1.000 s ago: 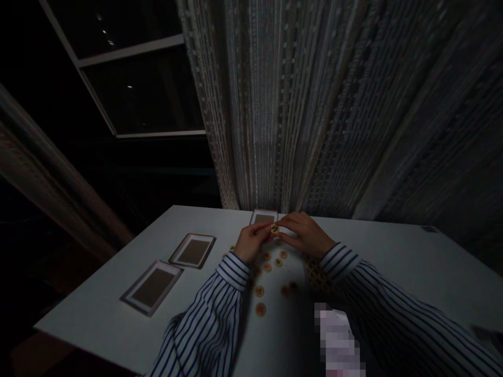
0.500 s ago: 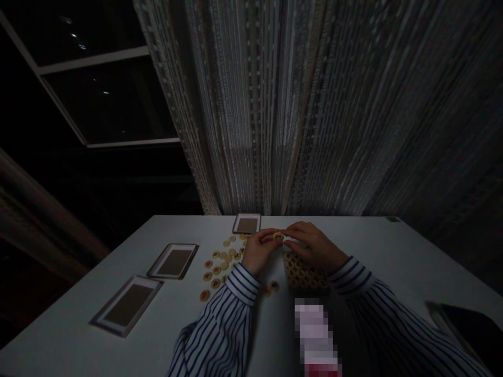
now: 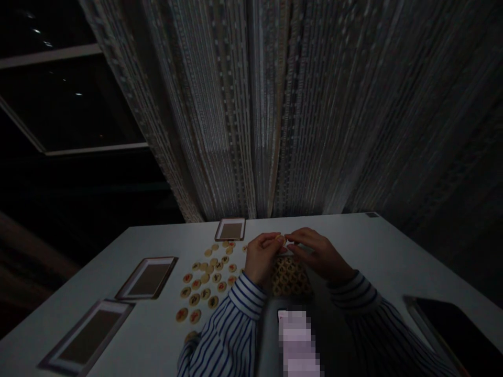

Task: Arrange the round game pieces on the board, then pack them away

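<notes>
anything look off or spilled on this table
The phone looks odd: coarse squares mask most of it. The loose pieces lie scattered unevenly, unlike the closely packed pieces to their right. No damage stands out.

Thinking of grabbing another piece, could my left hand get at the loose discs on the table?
Probably yes: the loose discs lie beside the left hand, mostly uncovered, though it seems to pinch another disc.

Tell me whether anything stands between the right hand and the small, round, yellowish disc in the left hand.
Nothing visible does: the right hand has its fingertips close beside the disc; whether they touch is unclear.
</notes>
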`<state>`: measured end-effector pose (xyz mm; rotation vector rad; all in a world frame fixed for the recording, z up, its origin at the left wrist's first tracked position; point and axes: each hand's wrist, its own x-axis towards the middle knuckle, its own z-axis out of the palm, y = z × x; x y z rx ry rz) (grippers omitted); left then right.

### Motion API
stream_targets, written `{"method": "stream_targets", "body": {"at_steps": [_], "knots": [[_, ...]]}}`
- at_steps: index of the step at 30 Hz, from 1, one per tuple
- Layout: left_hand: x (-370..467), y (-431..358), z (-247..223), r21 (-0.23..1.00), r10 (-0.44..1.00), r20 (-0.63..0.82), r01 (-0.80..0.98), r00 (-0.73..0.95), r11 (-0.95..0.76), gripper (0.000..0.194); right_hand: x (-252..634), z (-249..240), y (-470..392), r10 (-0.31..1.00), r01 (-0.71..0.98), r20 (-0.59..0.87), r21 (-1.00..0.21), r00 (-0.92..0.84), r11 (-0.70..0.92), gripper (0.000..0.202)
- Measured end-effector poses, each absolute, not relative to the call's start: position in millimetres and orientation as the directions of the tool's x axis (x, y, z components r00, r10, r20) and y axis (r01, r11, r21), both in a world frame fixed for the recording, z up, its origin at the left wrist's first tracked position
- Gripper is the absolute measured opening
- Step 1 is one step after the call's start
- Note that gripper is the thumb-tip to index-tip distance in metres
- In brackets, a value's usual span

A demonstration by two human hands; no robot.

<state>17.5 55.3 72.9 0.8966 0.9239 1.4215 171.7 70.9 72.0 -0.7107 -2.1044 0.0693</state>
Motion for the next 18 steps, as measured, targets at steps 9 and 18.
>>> {"method": "stream_targets", "body": {"at_steps": [9, 18], "knots": [[34.4, 70.5, 63.8, 0.906, 1.0, 0.025, -0.422, 0.008, -0.02, 0.037, 184.6, 71.9, 80.3, 0.531, 0.553, 0.741, -0.26, -0.411, 0.792, 0.018], [35.4, 72.6, 59.1, 0.908, 0.992, 0.048, -0.419, 0.116, 0.005, 0.036, 195.6, 76.3, 85.7, 0.56, 0.533, 0.705, -0.3, -0.436, 0.792, 0.018]]}}
